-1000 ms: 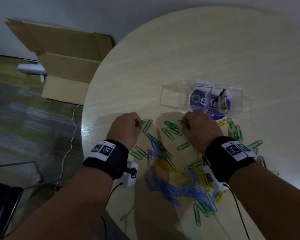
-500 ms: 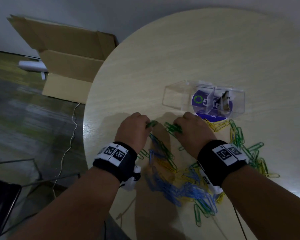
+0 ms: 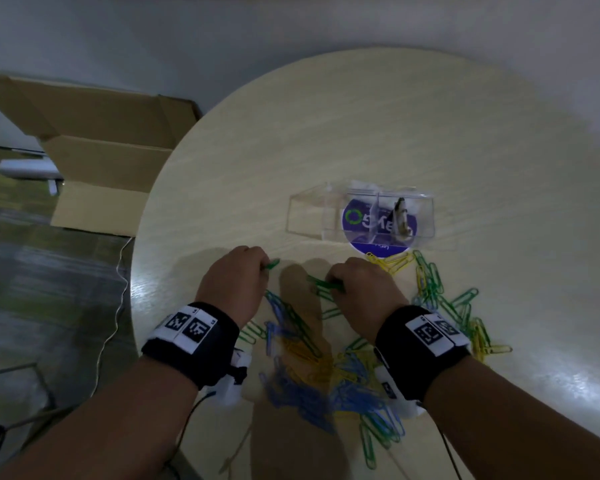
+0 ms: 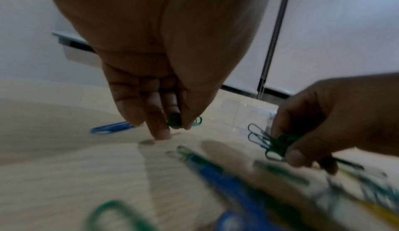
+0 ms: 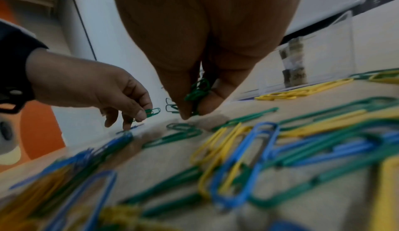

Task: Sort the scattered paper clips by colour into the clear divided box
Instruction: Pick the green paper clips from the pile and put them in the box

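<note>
Round pale wooden table (image 3: 378, 133), clips everywhere, both hands down among them.

The left hand (image 3: 232, 285) pinches a couple of green clips (image 4: 176, 123) between thumb and forefinger, other fingers reaching down toward the tabletop. The right hand (image 3: 364, 296) clamps a small bunch of green clips (image 4: 272, 142) in its curled fingers. Around and behind the hands, the scattered paper clips (image 3: 326, 368) lie in a blue, yellow and green tangle. Just past the right hand stands the clear divided box (image 3: 361, 216), on a purple round label. A cardboard box (image 3: 94, 147) sits on the floor, left.
</note>
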`<state>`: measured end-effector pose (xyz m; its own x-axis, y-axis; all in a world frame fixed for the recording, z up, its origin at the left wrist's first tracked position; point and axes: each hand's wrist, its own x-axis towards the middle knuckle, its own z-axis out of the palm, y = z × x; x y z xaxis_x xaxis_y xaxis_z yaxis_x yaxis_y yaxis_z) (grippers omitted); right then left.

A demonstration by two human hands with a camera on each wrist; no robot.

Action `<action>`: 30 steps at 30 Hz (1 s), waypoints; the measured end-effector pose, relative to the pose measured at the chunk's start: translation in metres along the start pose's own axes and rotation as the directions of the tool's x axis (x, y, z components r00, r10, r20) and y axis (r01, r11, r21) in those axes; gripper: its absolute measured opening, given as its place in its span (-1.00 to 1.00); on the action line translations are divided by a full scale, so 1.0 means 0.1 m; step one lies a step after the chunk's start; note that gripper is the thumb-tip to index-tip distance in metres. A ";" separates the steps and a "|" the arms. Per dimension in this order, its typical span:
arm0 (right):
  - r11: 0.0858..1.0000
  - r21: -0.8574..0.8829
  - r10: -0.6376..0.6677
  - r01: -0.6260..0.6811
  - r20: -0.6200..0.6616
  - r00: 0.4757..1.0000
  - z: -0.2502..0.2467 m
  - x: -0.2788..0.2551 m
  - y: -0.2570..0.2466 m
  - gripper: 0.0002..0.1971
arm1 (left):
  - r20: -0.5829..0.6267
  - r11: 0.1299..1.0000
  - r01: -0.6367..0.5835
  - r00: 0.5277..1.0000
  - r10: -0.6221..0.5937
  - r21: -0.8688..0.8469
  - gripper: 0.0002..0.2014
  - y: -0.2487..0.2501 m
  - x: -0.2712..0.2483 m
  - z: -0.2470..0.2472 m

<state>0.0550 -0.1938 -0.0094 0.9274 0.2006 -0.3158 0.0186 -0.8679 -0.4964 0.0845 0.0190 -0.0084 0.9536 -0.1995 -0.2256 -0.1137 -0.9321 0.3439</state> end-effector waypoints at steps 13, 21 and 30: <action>0.984 0.045 0.179 -0.173 -0.225 0.958 -1.08 0.39 0.21 -0.81 | -0.139 0.895 0.021 0.986 -0.093 -0.446 -0.87 0.88 0.80 -0.10; 0.982 -0.009 0.184 -0.189 -0.193 0.964 -0.93 0.62 0.16 -0.77 | -0.180 0.861 0.045 0.971 -0.157 -0.506 -0.79 0.78 0.73 -0.04; 0.971 0.218 0.161 -0.100 -0.281 0.946 -0.60 -0.24 0.25 -0.84 | 0.000 0.970 -0.111 0.993 0.114 -0.215 -0.78 0.34 -0.32 0.15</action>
<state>0.0552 -0.2475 0.0344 0.9855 -0.0776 -0.1510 -0.1562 -0.7636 -0.6265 0.0463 -0.0109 -0.0031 0.9344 -0.3044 -0.1848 -0.1564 -0.8170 0.5550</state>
